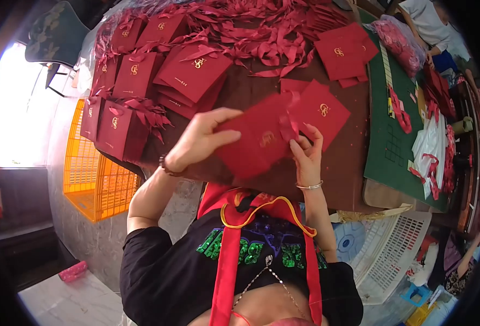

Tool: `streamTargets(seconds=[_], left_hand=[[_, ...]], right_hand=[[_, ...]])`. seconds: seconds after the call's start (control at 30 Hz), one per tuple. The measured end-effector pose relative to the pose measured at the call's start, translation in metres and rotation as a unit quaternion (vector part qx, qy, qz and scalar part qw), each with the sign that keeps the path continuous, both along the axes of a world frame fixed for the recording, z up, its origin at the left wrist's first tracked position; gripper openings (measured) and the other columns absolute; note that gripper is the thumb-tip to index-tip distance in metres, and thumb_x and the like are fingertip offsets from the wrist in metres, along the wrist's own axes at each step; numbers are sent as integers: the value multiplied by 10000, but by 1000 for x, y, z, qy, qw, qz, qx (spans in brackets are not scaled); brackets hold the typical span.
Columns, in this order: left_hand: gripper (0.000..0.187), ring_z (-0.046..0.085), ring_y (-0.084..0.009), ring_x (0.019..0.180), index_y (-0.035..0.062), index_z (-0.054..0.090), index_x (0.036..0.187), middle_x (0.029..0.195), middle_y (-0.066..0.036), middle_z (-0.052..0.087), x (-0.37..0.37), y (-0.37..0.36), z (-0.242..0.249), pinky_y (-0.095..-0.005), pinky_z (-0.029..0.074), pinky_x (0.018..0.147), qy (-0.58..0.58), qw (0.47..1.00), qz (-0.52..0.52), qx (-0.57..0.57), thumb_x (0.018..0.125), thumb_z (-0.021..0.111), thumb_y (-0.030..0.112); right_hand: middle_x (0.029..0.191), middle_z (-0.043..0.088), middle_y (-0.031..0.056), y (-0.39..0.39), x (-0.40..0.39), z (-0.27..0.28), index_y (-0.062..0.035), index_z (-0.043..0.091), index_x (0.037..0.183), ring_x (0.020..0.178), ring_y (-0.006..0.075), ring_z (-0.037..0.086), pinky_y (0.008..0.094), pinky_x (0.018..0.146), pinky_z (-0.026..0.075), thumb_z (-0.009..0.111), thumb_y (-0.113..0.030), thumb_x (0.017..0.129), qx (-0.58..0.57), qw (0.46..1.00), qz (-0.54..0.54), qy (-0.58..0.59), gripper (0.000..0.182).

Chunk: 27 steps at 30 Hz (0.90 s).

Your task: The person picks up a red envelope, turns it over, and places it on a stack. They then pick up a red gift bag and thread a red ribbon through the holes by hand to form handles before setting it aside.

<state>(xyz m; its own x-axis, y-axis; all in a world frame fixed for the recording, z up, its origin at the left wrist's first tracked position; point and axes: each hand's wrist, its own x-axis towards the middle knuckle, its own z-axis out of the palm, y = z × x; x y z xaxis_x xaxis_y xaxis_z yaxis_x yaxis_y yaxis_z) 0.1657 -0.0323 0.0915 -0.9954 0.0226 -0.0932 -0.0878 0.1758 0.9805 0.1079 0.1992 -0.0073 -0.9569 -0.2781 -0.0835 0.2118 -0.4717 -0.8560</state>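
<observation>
My left hand grips the left side of a dark red paper gift bag with a gold logo, slightly blurred. The fingers of my right hand are pinched on a red ribbon at the bag's right edge. Beneath and to the right, another red bag lies flat on the brown table, its gold logo facing up. Left of my hands, several finished-looking red bags with ribbon handles stand or lean in rows.
A heap of loose red ribbons covers the table's far side. More flat bags lie at the back right. A green cutting mat borders the table on the right. An orange wire crate stands at left; another person is at upper right.
</observation>
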Motion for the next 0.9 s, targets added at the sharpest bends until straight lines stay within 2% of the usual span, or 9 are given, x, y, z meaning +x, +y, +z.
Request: streamTargets(seconds=[0.1, 0.2, 0.33, 0.4, 0.47, 0.57, 0.67, 0.87, 0.9], left_hand=[[372, 567, -131, 958, -29, 576, 1129, 1010, -90, 624, 4, -22, 37, -264, 445, 832, 167, 946, 150, -235, 773, 652, 49], [372, 580, -252, 976, 12, 583, 1148, 1067, -121, 616, -11, -39, 46, -329, 433, 879, 316, 857, 230, -335, 779, 571, -34], [402, 490, -276, 1083, 97, 566, 1189, 1156, -98, 565, -60, -66, -7, -392, 375, 919, 288, 762, 257, -521, 793, 560, 27], [366, 484, -263, 1083, 120, 581, 1161, 1176, -78, 552, -82, -86, -54, -395, 365, 904, 233, 790, 247, -510, 796, 588, 97], [339, 485, -257, 1082, 123, 593, 1131, 1164, -65, 555, -85, -72, -65, -395, 369, 889, 169, 738, 252, -603, 792, 602, 117], [309, 495, -247, 1067, 126, 603, 1101, 1121, -58, 568, -98, -36, -56, -394, 369, 881, 263, 752, 227, -561, 792, 607, 130], [242, 548, -281, 986, 88, 622, 1044, 1045, -77, 606, -124, -6, -71, -378, 428, 842, 193, 890, 55, -410, 810, 592, 138], [400, 541, -253, 1000, 103, 494, 1213, 1059, -78, 585, -168, 19, -136, -423, 426, 833, 243, 787, 69, -563, 818, 554, 128], [392, 547, -263, 959, 106, 500, 1203, 1010, -86, 574, -168, 18, -138, -419, 436, 800, 229, 778, 35, -583, 813, 540, 106]], right_hand=[[1010, 605, 67, 2, -2, 2, -77, 393, 1228, 889, 147, 607, 266, 735, 519, 566, -26, 865, 29, 1000, 0, -6, 405], [1009, 604, 67, 17, -4, -16, -71, 442, 1192, 882, 155, 609, 272, 723, 518, 556, -65, 883, 79, 997, 21, -19, 329], [991, 609, 70, 24, 3, -20, -59, 528, 1091, 863, 152, 610, 257, 696, 510, 565, -79, 883, 109, 993, 28, -34, 212], [975, 613, 69, 32, 3, -20, -54, 533, 1082, 850, 148, 610, 249, 683, 505, 565, -77, 882, 114, 993, 17, -23, 204], [958, 617, 68, 42, -2, -20, -48, 537, 1073, 836, 143, 611, 241, 670, 500, 565, -75, 881, 118, 993, 0, -13, 197], [915, 624, 56, 61, -14, -22, -37, 547, 1050, 798, 120, 606, 212, 625, 475, 573, -76, 875, 173, 982, -77, -9, 181], [913, 622, 39, 74, -28, -16, -35, 549, 1045, 781, 99, 600, 200, 634, 473, 583, -78, 872, 201, 974, -106, 5, 182], [946, 617, 63, 83, -80, -16, -16, 579, 1048, 873, 155, 591, 249, 770, 459, 618, -106, 850, 269, 938, -153, 158, 221], [1006, 600, 90, 85, -91, -13, -13, 567, 1095, 926, 185, 569, 278, 814, 448, 649, -159, 826, 404, 861, -158, 265, 317]])
